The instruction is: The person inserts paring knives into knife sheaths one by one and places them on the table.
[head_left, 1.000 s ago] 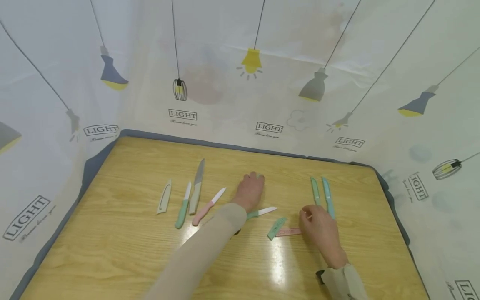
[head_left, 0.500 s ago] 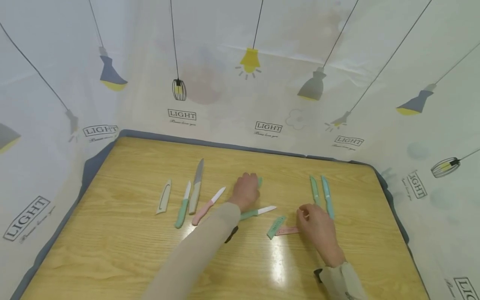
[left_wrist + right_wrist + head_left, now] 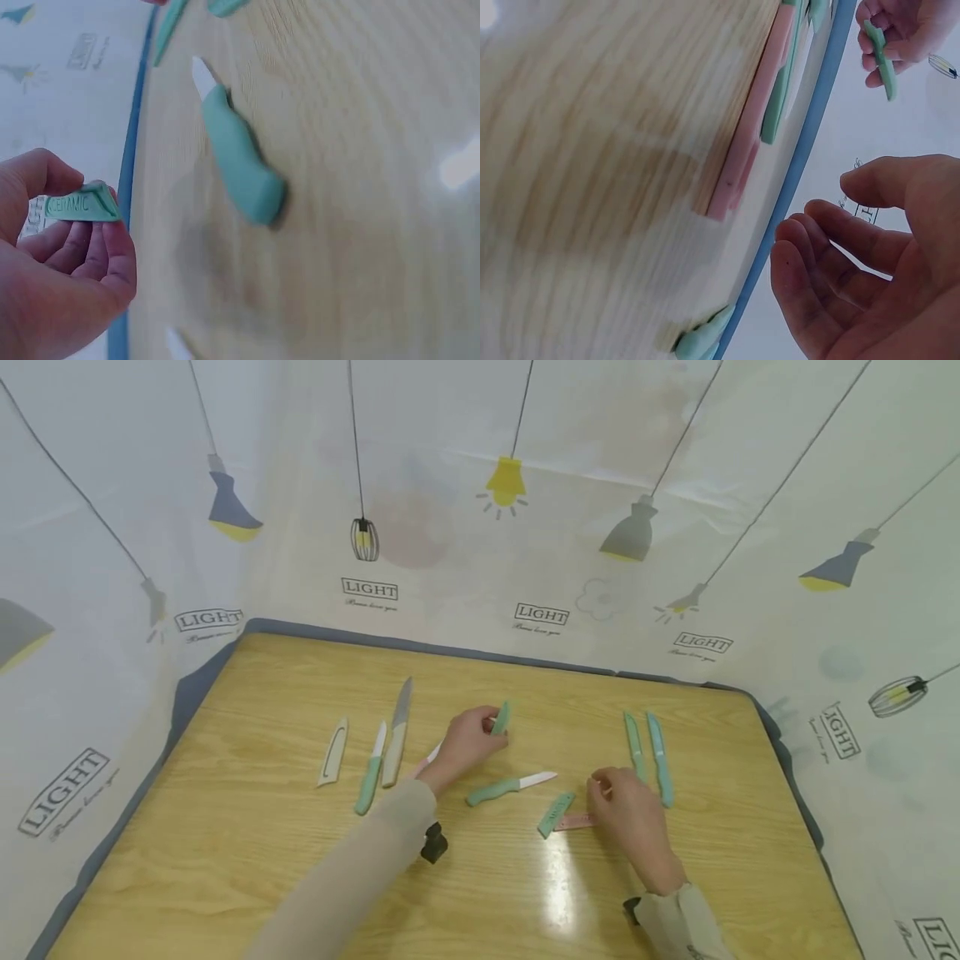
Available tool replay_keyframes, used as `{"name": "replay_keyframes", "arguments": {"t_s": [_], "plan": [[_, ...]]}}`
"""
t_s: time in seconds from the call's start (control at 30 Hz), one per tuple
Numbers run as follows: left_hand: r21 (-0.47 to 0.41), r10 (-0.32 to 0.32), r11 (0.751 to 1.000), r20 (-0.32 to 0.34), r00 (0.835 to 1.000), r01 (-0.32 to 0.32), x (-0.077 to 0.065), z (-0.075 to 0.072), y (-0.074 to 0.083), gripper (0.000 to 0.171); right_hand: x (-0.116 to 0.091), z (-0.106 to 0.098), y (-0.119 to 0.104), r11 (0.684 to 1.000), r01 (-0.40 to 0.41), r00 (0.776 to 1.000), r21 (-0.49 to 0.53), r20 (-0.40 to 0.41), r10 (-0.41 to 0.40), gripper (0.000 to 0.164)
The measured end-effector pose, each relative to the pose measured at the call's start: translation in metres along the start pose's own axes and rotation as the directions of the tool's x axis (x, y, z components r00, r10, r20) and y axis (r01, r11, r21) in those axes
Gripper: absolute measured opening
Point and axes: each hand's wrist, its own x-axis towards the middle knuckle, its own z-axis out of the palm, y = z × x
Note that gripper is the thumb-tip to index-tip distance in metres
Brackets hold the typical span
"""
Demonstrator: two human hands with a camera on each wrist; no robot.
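My left hand [image 3: 467, 743] pinches a green knife sheath [image 3: 79, 204] between thumb and fingers, raised off the table; raised lettering shows on its side. Below that hand lies a green-handled knife [image 3: 495, 790], its white blade bare. My right hand [image 3: 630, 818] hovers with loosely bent fingers and holds nothing. Beside its fingertips is a pink sheath [image 3: 574, 822], partly hidden by the hand, with another green sheath [image 3: 556, 815] next to it. A pink-handled knife [image 3: 429, 762] is mostly covered by my left hand and forearm.
To the left lie a cream sheath [image 3: 332, 753], a green-handled knife [image 3: 368, 781] and a larger cream-handled knife [image 3: 393, 752]. On the right, a green sheathed knife [image 3: 634, 743] and a blue sheathed knife [image 3: 661, 768] lie side by side. A printed curtain stands behind the wooden table [image 3: 225, 827].
My left hand has lifted the green sheath from the table and drawn back to the left, turning so the sheath shows. The green-handled knife beneath is uncovered. My right hand has barely moved.
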Motion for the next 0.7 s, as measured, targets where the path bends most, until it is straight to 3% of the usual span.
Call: {"name": "replay_keyframes", "arguments": {"t_s": [0.1, 0.27, 0.7], "plan": [[-0.105, -0.035, 0.994, -0.007, 0.999, 0.034, -0.009, -0.002, -0.008, 0.049, 0.000, 0.003, -0.002, 1.000, 0.010, 1.000, 0.004, 0.003, -0.010, 0.028], [-0.216, -0.030, 0.976, -0.039, 0.999, 0.021, -0.022, -0.006, -0.017, 0.046, -0.001, 0.006, -0.009, 0.999, 0.024, 1.000, 0.028, -0.003, -0.024, 0.026], [-0.370, -0.033, 0.929, -0.074, 0.997, 0.003, -0.046, -0.011, -0.029, 0.034, -0.002, 0.019, -0.042, 0.996, 0.064, 0.997, 0.059, 0.030, -0.066, 0.023]]}}
